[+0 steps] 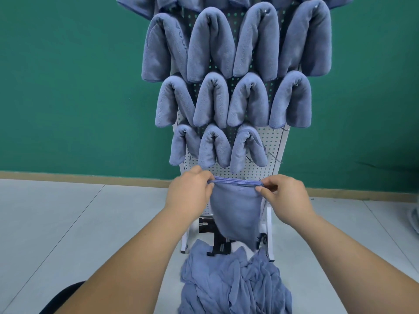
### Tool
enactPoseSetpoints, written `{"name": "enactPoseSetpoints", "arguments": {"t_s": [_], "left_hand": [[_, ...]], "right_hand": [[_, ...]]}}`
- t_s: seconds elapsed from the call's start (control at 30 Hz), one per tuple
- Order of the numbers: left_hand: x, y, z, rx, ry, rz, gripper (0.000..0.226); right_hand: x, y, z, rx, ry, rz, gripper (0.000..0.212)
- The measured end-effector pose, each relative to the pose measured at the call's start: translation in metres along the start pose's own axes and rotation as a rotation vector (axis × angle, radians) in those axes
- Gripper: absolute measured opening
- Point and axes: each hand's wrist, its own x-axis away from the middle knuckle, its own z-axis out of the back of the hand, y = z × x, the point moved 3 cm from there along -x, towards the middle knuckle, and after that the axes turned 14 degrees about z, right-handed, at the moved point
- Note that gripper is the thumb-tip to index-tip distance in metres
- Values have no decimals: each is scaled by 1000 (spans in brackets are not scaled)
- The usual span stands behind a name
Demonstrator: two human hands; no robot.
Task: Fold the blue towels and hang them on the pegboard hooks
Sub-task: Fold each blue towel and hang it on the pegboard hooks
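Closest to us, down at the bottom, there's one loose pile of blue towels point(235, 284) crumpled on the pale floor point(68, 211), no real shape to it.

Just past that we've got one folded towel point(235, 214) up in the air in front of the lower part of the pegboard point(275, 141). Our left hand point(189, 189) pinches the left end of its top edge and our right hand point(285, 198) pinches the right end, fingers curled round the bunched fold on both sides. That top edge runs straight left to right between the hands, pulled taut. The rest hangs down from it, narrowing toward the bottom, so the long axis is pretty much vertical and the tip points at the pile below.

Behind it, the white pegboard stands on its white frame. Counting the hung towels point(213, 146) from the lowest row up:
- 3 in the bottom row
- 4 in the next
- 4 in the one above

That's 11 we can see whole, each draped over a hook with both ends pointing down. A top row is cut off by the frame edge, so we can't count it. One bare hook point(275, 155) sticks out at the right of the bottom row.

Furthest back is the green wall point(68, 87).
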Motion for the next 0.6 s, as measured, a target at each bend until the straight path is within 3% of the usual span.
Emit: {"name": "enactPoseSetpoints", "arguments": {"t_s": [0.17,0.3,0.4,0.53,0.6], "left_hand": [[-2,-3,6,178,-63,59,5],[-5,-11,6,282,-80,135,19],[-5,-10,7,214,-89,82,23],[-1,-9,-2,-41,-96,59,10],[3,-7,-11,22,-162,45,18]], "right_hand": [[-1,1,2,36,-131,45,8],[-2,1,10,-29,-185,56,13],[-3,-1,14,-112,-208,95,16],[2,-12,1,-166,-209,141,21],[5,-19,-9,-179,-196,158,24]]}}
